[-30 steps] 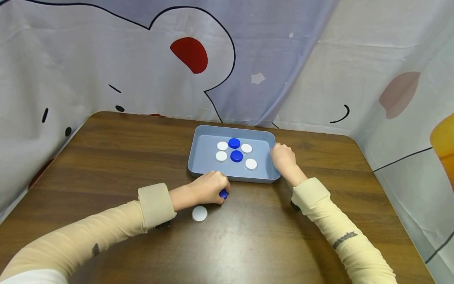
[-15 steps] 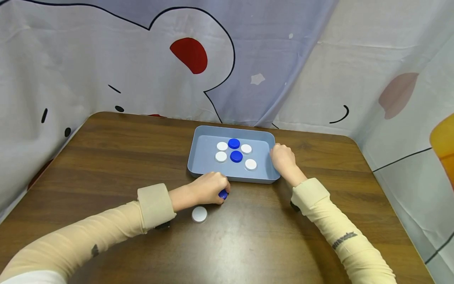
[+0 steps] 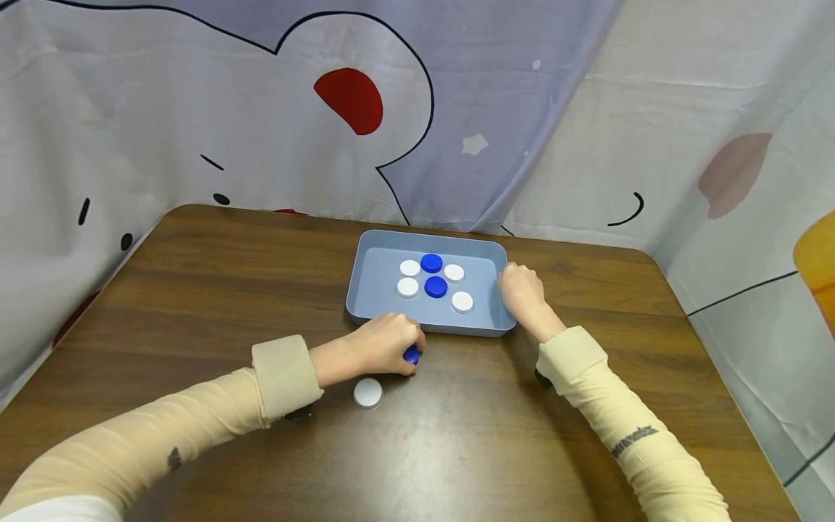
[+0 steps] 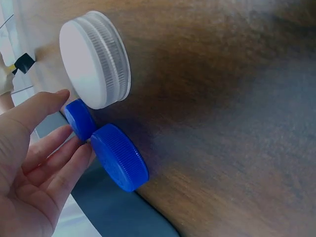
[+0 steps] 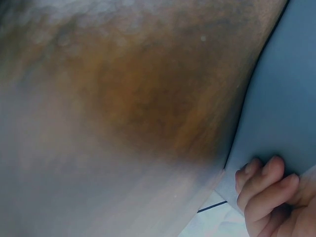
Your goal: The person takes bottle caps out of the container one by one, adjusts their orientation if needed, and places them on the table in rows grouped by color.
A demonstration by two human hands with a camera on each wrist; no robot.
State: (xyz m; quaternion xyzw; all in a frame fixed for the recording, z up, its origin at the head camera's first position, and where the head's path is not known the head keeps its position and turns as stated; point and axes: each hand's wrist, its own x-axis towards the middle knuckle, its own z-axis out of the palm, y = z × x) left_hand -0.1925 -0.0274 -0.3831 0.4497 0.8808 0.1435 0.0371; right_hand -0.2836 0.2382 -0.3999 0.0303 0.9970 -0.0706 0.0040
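Near the front wall of the blue-grey tray (image 3: 365, 272), my left hand (image 3: 385, 344) pinches a blue bottle cap (image 3: 411, 354) between thumb and fingers. The left wrist view shows this cap (image 4: 80, 119) touching or nearly touching a second blue cap (image 4: 119, 158), which the hand hides from the head camera. A white cap (image 3: 368, 393) lies on the table close to the left wrist. My right hand (image 3: 520, 293) holds the tray's right rim, its fingers (image 5: 269, 197) curled by the outer wall; its thumb is hidden in the right wrist view.
Inside the tray lie several white caps (image 3: 462, 302) and two blue caps (image 3: 435, 287). The brown wooden table (image 3: 457, 435) reaches back to a printed curtain (image 3: 496, 109) behind and on both sides.
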